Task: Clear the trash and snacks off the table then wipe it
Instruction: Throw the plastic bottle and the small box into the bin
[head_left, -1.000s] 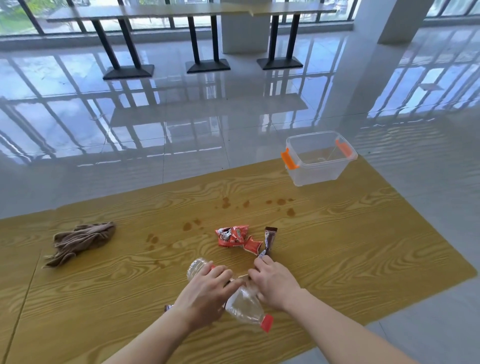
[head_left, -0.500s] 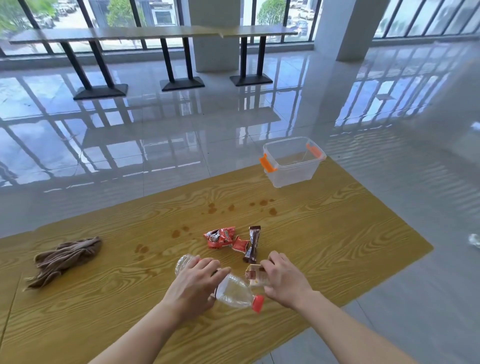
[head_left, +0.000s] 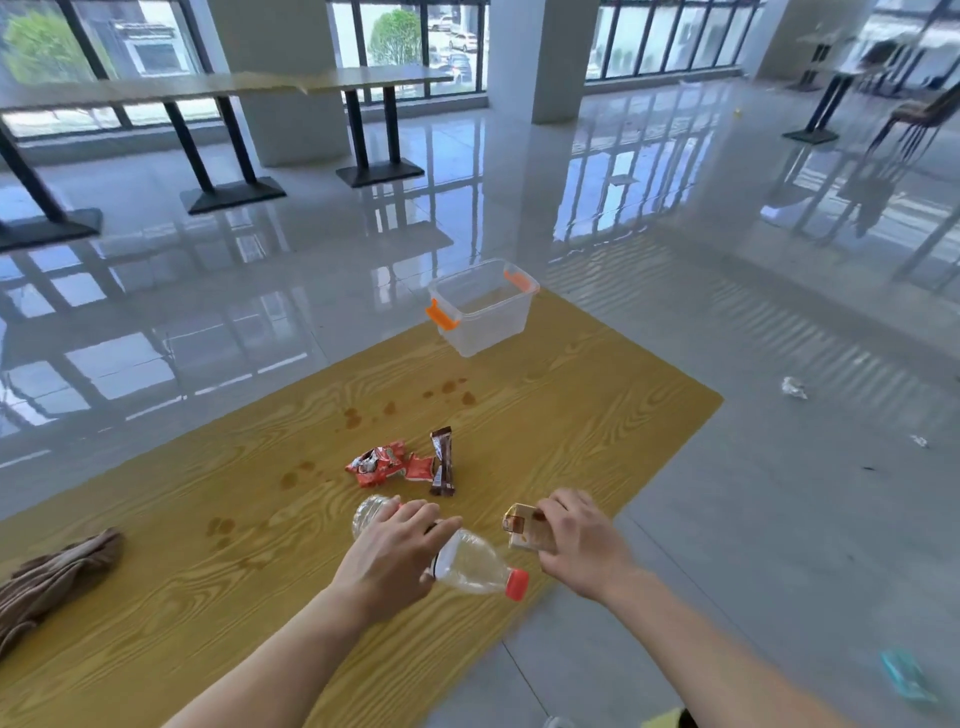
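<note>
— Glossy grey floor tiles run out to tall windows, and nearest us is a yellow wood-grain table (head_left: 597, 415). What lies on it, taking the clear bin (head_left: 480, 319) with orange latches at its far edge as our mark?

— Farthest left of the bin, at the table's left edge, a crumpled brown cloth (head_left: 54, 577). Nearer the bin, dark spill stains (head_left: 353, 418) dot the wood. Below the bin, toward the person, sit red snack wrappers (head_left: 384, 464) with a brown snack bar (head_left: 443, 462) touching their right side.

— And the hands?

— The left hand (head_left: 389, 558) is wrapped over the middle of a clear plastic bottle (head_left: 470, 566) lying on its side, red cap pointing right. Just right of it, the right hand (head_left: 579, 543) grips a small tan carton (head_left: 524, 530), lifted near the table's near edge, well short of the bin.

— Anything right of the bin?

— Crumpled white scraps (head_left: 794, 387) on the floor.
</note>
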